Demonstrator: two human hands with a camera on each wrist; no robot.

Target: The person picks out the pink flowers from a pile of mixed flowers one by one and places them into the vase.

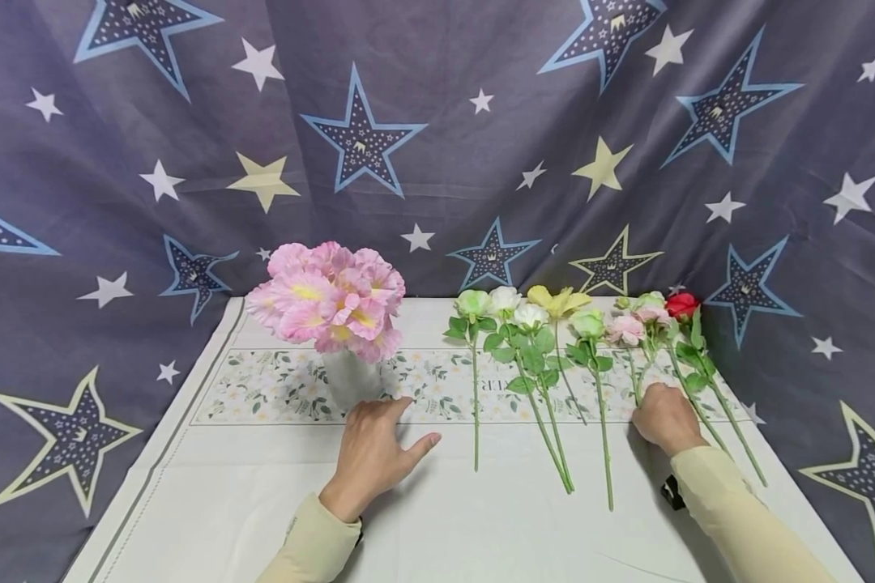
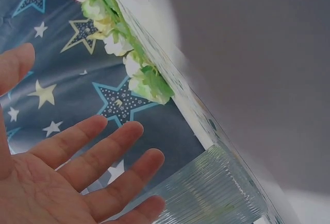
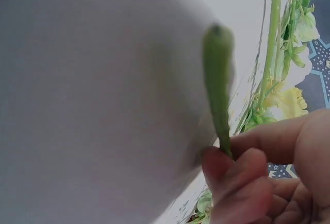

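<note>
A ribbed clear vase (image 1: pixel 352 382) holding large pink flowers (image 1: pixel 331 295) stands on the left of the table. Just in front of it my left hand (image 1: pixel 379 452) is spread, thumb out to the right and nothing in its grasp; the left wrist view shows its straight fingers beside the vase's ribbed wall (image 2: pixel 211 188). On the right, my right hand (image 1: pixel 668 419) pinches a green flower stem (image 3: pixel 217 74) between thumb and fingers, its cut end sticking out towards the wrist camera. Pale pink blooms (image 1: pixel 627 329) lie just beyond this hand.
Between the hands lie single-stem flowers: a green-white one (image 1: pixel 474 304), white ones (image 1: pixel 531 316), a yellow one (image 1: pixel 558 301) and a light green rose (image 1: pixel 589 322). A red rose (image 1: pixel 681 305) lies at the far right. Behind the white table (image 1: pixel 481 518) hangs a star-patterned cloth (image 1: pixel 445 202).
</note>
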